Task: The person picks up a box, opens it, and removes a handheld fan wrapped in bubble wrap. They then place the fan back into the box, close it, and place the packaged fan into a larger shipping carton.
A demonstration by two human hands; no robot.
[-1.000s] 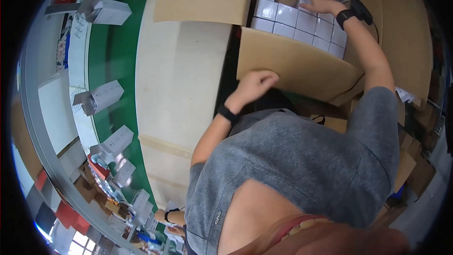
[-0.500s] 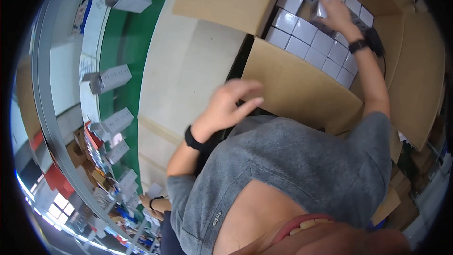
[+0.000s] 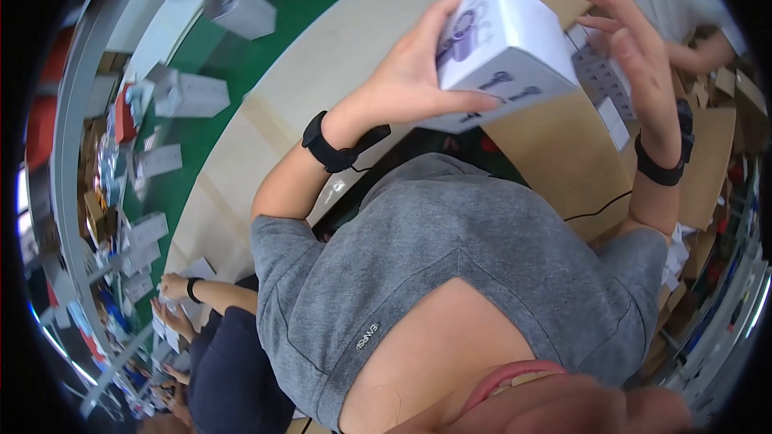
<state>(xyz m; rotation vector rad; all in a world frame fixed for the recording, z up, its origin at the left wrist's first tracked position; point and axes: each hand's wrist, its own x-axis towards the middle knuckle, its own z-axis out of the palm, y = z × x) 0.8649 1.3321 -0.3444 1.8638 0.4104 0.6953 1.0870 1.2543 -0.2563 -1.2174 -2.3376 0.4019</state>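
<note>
Box: you held a small white box (image 3: 503,48) in the upper middle of the frame, smooth glossy card with crisp square edges and purple-and-dark printed pictures on its faces.
Left hand: your left hand (image 3: 410,76) grasped the box from its left side, thumb laid along the lower edge, a black band on the wrist.
Right hand: your right hand (image 3: 631,52) was released, fingers spread and slightly curled just beside the box's right side; whether it touched, you cannot tell.
Carton: a big brown cardboard carton (image 3: 563,153) lay behind and below the box, matte, with flat flaps.
Table: the pale beige table (image 3: 265,128) curved through the upper left, smooth.
Since before: half a second earlier your right hand reached into the carton's rows of white boxes and the left hovered empty; one box had come up into your left hand.
</note>
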